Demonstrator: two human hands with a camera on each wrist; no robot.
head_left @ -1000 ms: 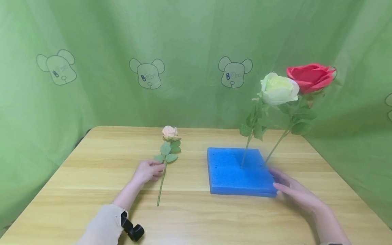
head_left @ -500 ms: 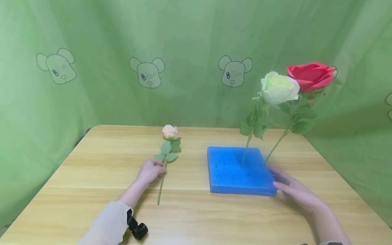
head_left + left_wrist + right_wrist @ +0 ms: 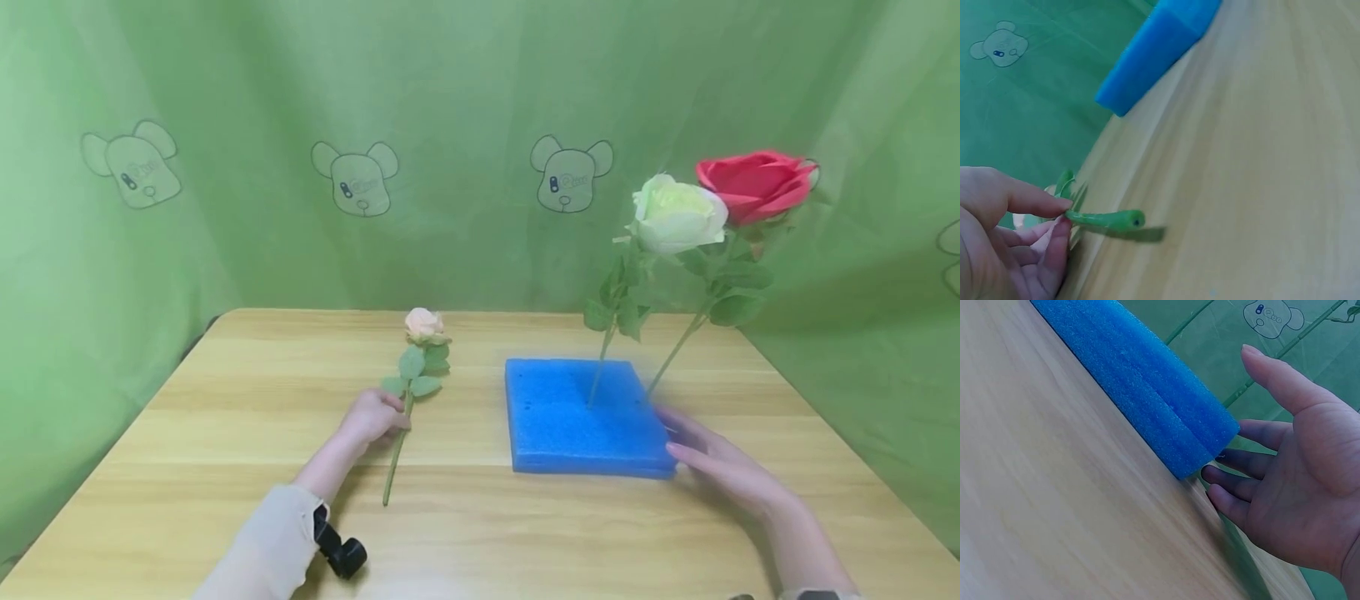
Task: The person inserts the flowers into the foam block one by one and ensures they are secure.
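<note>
Between thumb and fingertips, my left hand (image 3: 372,418) pinches the green stem of a pale pink artificial rose (image 3: 424,324) just below its leaves. The left wrist view shows the cut end of the stem (image 3: 1110,220) pointing away from the hand, with its shadow on the wood beneath. My right hand (image 3: 723,467) is at the right side of a blue foam block (image 3: 555,437), fingers relaxed and thumb raised. In the right wrist view its fingertips (image 3: 1254,430) reach the corner of the block. A white-green rose (image 3: 678,215) and a red rose (image 3: 757,187) stand tilted in the foam.
The wooden table (image 3: 480,533) spreads under everything. A green curtain (image 3: 465,92) with printed bear heads hangs behind and at both sides. Several small holes dot the foam's top. A black device (image 3: 343,554) is strapped on the left sleeve.
My left hand has moved slightly right and closed on the rose stem; the flower head has shifted a little to the right. The right hand stays at the block.
</note>
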